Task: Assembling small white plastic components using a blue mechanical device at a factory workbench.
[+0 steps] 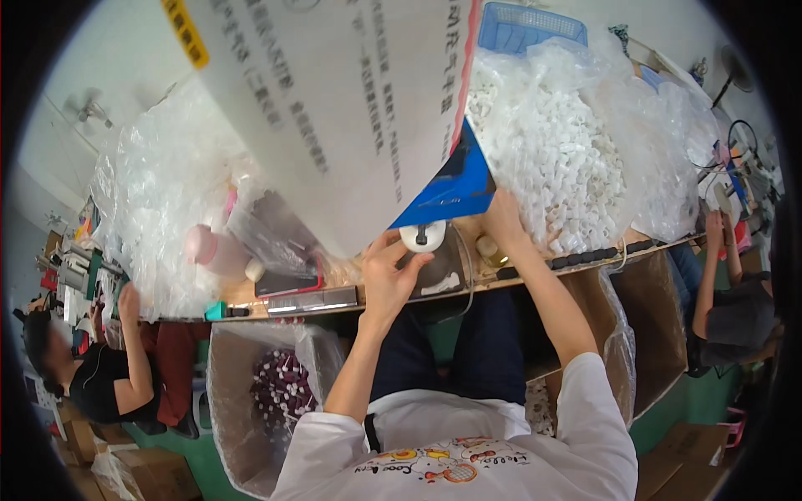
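Observation:
My left hand (389, 269) is raised at the bench edge, its fingers closed around a small white round part (423, 238). My right hand (502, 219) reaches forward beside it, resting against a big clear bag of white parts (558, 142); what it grips is hidden. A small round yellowish piece (487, 247) lies just below that hand. A large white printed sheet with a blue corner (451, 188) hangs over the bench directly above both hands.
A wooden bench edge (585, 259) runs across. Crumpled clear bags (163, 200) and a pink bottle (213, 250) sit left. Below are lined boxes, one with dark and white parts (280, 388). Other people sit at far left (109, 367) and right (731, 292). A blue crate (530, 25) stands behind.

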The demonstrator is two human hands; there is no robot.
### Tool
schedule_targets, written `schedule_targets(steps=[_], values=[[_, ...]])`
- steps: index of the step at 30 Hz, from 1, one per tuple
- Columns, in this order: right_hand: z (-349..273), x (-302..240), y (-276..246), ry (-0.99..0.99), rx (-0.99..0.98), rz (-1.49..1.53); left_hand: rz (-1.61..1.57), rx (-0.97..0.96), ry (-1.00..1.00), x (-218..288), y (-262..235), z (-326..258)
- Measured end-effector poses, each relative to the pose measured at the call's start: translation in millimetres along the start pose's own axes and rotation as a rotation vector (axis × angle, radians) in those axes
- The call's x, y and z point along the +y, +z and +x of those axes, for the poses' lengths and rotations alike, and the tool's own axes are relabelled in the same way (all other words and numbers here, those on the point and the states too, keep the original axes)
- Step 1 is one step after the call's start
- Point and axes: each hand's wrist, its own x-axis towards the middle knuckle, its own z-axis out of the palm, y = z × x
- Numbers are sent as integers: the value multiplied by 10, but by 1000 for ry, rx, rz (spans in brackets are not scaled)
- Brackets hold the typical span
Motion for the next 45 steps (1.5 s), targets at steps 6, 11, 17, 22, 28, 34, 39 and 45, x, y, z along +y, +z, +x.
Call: schedule_targets(steps=[6,11,17,22,28,34,39,45], values=[[-29,134,-233,89,-60,149,576,-562,-392,-23,-1309,-475],[-305,-564,-500,183,-91,1082,645,-118,-341,-468,-1458,-479],[-543,-1082,-511,21,-51,942,534,-131,150,-1068,-591,66],[-643,-1055,-483,-73,54,731,628,-181,154,-976,-529,161],[-573,-854,-508,134,-182,1115,-489,37,-363,-552,-207,107],[-937,507,-963,259,62,8,-345,-119,-213,-357,151,-12],[-1068,886,-1035,134,-135,-26,-88,-121,74,-360,197,-43],[-899,710,-1014,113,91,116,84,153,107,-267,375,-218]])
